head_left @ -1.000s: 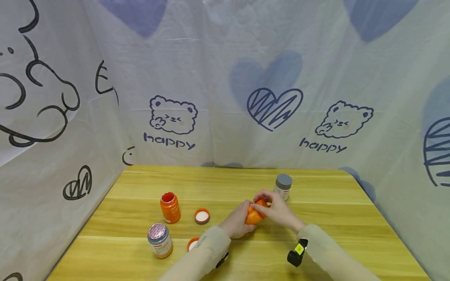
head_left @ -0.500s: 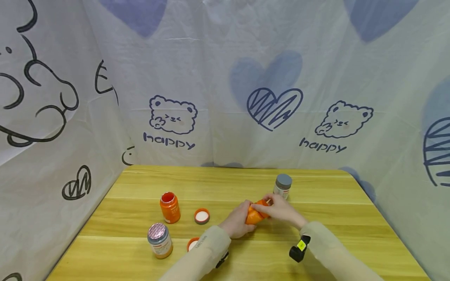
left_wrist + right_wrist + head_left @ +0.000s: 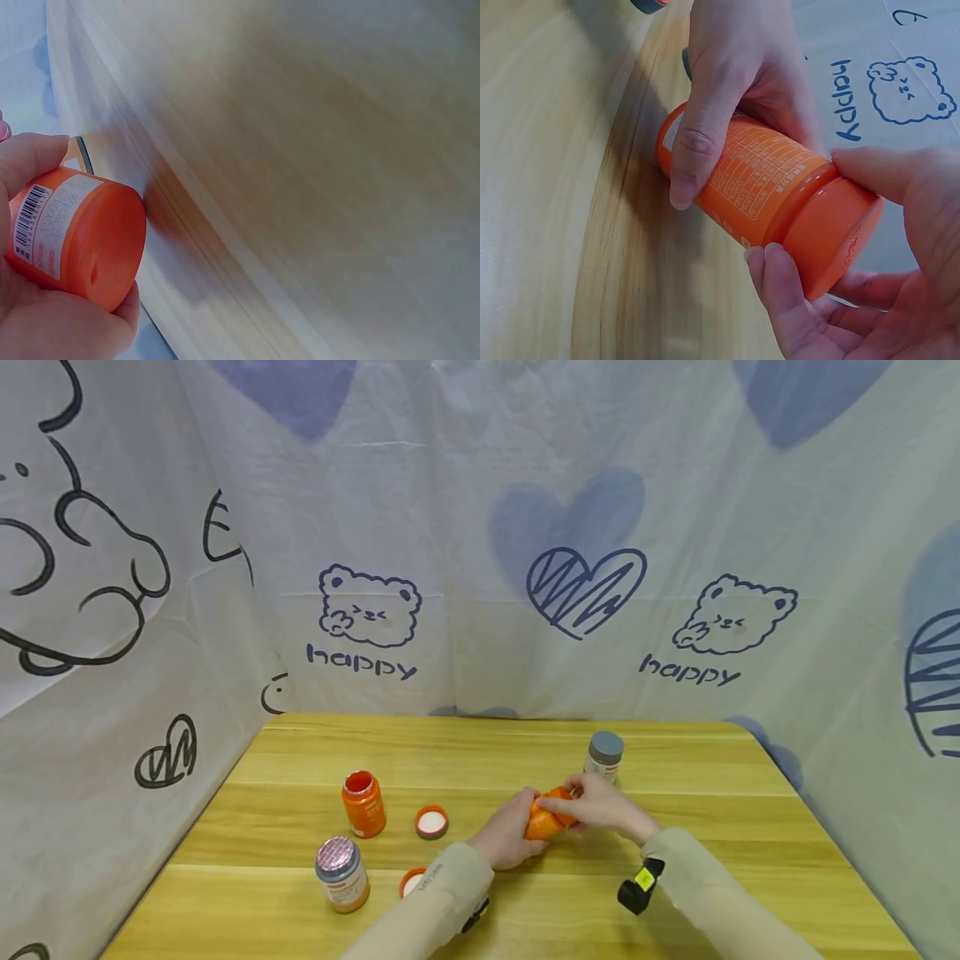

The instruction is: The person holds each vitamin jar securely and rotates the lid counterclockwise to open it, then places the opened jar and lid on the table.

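Observation:
My left hand (image 3: pixel 506 837) grips an orange jar (image 3: pixel 543 823) round its body, tilted in the air above the wooden table. In the left wrist view the base of the jar (image 3: pixel 82 232) faces the camera, with a white barcode label along its side. My right hand (image 3: pixel 606 807) holds the orange screw lid (image 3: pixel 832 234) at the other end, thumb on one side and fingertips on the opposite side. The lid sits on the jar in the right wrist view; whether it is loose I cannot tell. Behind my right hand stands a grey-lidded jar (image 3: pixel 604 753), its lower part hidden.
To the left, an uncapped orange jar (image 3: pixel 364 812) stands near a jar with a pink foil seal (image 3: pixel 343 878). One upturned lid (image 3: pixel 431 822) lies beside them; another upturned lid (image 3: pixel 410 881) is partly behind my left sleeve. A printed cloth (image 3: pixel 480 643) hangs behind the table.
My right hand has turned at the wrist and its fingers have shifted slightly down and right round the lid. The left hand and the jar's body stay in place.

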{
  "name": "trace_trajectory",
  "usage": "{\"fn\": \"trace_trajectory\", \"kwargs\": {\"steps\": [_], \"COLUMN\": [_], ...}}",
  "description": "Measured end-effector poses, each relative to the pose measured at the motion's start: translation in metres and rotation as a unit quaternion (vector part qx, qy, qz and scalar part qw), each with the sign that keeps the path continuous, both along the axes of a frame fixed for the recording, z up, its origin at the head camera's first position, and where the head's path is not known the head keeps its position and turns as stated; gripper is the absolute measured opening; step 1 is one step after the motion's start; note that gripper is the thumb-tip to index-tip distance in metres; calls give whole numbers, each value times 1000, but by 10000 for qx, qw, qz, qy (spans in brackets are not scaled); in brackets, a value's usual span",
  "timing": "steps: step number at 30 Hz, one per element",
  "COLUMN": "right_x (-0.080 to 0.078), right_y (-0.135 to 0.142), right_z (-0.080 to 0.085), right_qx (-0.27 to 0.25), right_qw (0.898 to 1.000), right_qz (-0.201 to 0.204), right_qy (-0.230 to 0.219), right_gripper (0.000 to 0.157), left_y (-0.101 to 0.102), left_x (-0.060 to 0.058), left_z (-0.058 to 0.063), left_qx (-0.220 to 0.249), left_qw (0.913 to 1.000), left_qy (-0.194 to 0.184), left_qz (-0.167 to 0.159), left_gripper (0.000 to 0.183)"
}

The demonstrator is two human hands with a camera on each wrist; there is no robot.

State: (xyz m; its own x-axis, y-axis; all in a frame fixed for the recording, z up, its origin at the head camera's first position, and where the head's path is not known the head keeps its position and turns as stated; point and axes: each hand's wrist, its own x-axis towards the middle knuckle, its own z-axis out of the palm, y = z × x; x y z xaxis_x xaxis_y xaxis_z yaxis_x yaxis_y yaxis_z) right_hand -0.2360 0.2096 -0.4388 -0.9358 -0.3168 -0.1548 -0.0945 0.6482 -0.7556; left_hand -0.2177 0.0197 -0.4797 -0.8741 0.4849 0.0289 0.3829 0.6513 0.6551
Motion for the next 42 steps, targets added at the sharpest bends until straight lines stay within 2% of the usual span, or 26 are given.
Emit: {"fn": "trace_trajectory", "kwargs": {"steps": [10,16,23,32,42], "right_x": [-2,-6,-9,-7,-10], "right_y": [2,8,14,15,16], "right_z": [1,-2,-5,-2,-6], "right_qx": [203,336,279,119,121], "right_qw": [9978,9888,9792,9749,9605], "right_qz": [443,1007,1467,1745,2022], "right_qy": [440,1049,1374,1378,1908], "right_gripper": [43,39,36,41,45], "left_y": [0,-1,-1,-2,-2], "left_x": [0,-1,-1,-2,-3], "left_z": [-1,-2,-3,-5,-5], "left_qx": [100,155,203,162,138], "left_qw": [9999,9999,9998,9999,9999], "left_qy": [-23,-1,-63,29,81], "left_qz": [7,6,7,-6,-9], "left_gripper": [52,52,52,54,54]}}
